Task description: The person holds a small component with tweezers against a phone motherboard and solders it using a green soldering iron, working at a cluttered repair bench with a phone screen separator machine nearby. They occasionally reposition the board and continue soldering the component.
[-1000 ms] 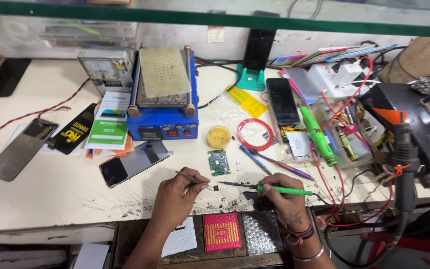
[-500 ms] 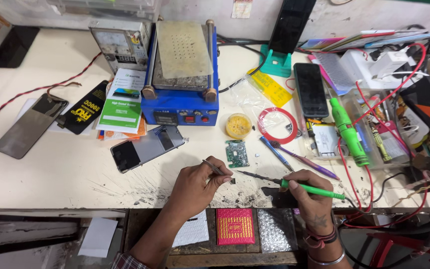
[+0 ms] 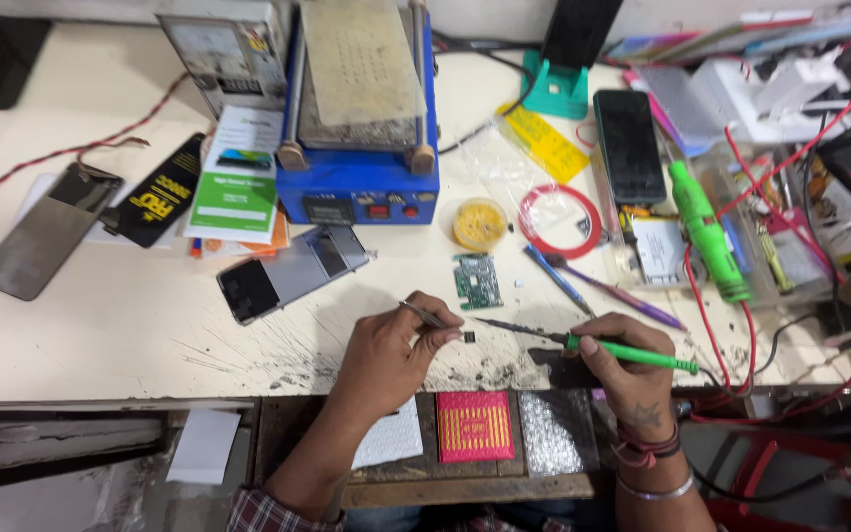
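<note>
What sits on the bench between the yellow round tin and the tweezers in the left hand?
In the head view, a small green circuit board lies between the yellow tin and the tweezers held by the left hand; otherwise bare bench.

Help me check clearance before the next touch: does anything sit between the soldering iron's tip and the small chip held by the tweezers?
Nothing visible does. The soldering iron tip points straight at the small chip across bare bench.

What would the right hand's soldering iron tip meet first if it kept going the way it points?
The right hand aims the green soldering iron leftward; its tip would likely first meet the small black chip by the left hand's tweezers, though height is unclear.
</note>
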Demonstrator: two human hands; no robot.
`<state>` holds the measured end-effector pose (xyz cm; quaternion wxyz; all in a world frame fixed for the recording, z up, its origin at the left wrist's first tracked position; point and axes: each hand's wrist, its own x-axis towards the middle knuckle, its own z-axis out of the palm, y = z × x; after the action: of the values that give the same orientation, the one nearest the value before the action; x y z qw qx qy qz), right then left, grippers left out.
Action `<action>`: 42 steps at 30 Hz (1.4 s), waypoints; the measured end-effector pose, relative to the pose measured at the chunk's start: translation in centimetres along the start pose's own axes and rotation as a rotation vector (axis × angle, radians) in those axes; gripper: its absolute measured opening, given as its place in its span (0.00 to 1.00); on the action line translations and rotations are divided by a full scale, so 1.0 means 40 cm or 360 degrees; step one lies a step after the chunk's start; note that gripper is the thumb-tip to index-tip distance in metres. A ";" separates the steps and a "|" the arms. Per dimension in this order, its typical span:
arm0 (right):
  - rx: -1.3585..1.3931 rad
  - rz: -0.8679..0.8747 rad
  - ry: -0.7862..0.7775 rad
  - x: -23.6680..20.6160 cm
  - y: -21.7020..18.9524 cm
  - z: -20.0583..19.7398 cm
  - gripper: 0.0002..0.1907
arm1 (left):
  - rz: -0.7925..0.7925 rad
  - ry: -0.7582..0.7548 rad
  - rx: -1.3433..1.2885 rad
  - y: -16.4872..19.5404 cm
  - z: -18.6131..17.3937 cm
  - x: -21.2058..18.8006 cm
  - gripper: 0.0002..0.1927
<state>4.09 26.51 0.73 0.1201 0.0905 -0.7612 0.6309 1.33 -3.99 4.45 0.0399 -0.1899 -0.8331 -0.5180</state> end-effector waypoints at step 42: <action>-0.0292 -0.0352 -0.0110 0.003 0.002 -0.006 0.07 | 0.0110 0.0094 0.0096 -0.034 0.042 -0.006 0.08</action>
<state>3.95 26.77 0.74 0.1705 0.1841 -0.8048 0.5379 1.29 -3.11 2.46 0.0880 -0.2020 -0.8398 -0.4962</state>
